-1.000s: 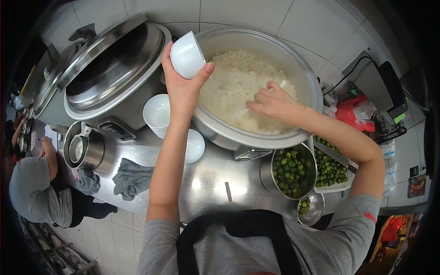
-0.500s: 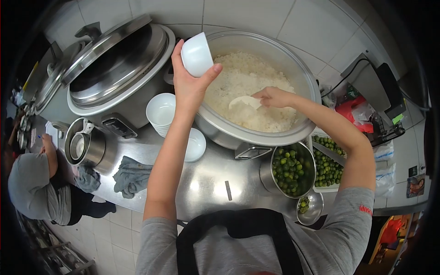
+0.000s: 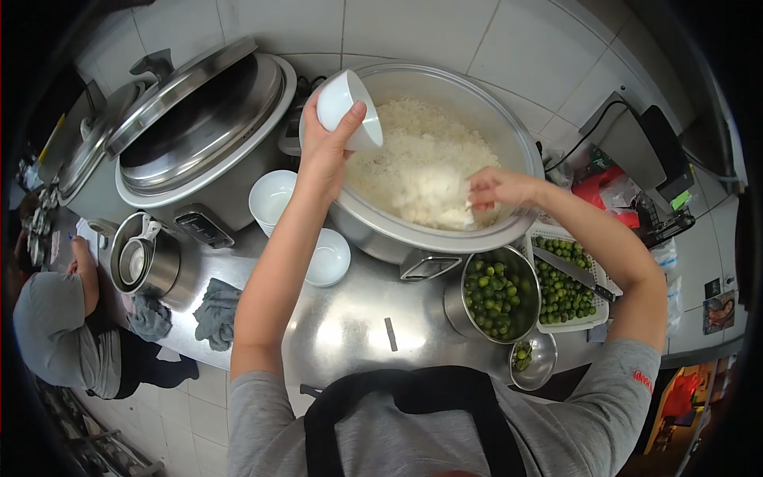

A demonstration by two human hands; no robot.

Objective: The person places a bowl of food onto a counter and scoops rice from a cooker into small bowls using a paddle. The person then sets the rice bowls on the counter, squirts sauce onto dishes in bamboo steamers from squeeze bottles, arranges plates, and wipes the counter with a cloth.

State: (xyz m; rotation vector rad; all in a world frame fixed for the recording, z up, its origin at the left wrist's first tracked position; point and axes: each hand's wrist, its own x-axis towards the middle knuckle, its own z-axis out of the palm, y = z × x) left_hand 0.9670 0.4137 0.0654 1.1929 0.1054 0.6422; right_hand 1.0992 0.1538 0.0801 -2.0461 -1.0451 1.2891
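My left hand (image 3: 327,143) grips a white bowl (image 3: 348,110), tilted on its side, above the left part of the large rice cooker (image 3: 373,226). White rice (image 3: 413,131) fills much of the cooker. Over the rice, at the right, my right hand (image 3: 497,189) is closed on a pale rice paddle, blurred by motion and loaded with a clump of rice (image 3: 435,187). Below my left forearm's right side stands a single white bowl (image 3: 327,258), and a stack of white bowls (image 3: 272,195) is partly hidden by that forearm.
A second cooker with a tilted steel lid (image 3: 207,119) stands left. Green limes fill a steel pot (image 3: 455,306) and a white basket (image 3: 566,324) with a knife (image 3: 576,274). Near the front lies a small steel bowl (image 3: 547,362). Cloths (image 3: 216,314) lie left, near another person (image 3: 60,334).
The paddle has risen from the rice with a clump on it, and my right hand has moved slightly right and down. My left hand has turned the bowl and shifted it a little down.
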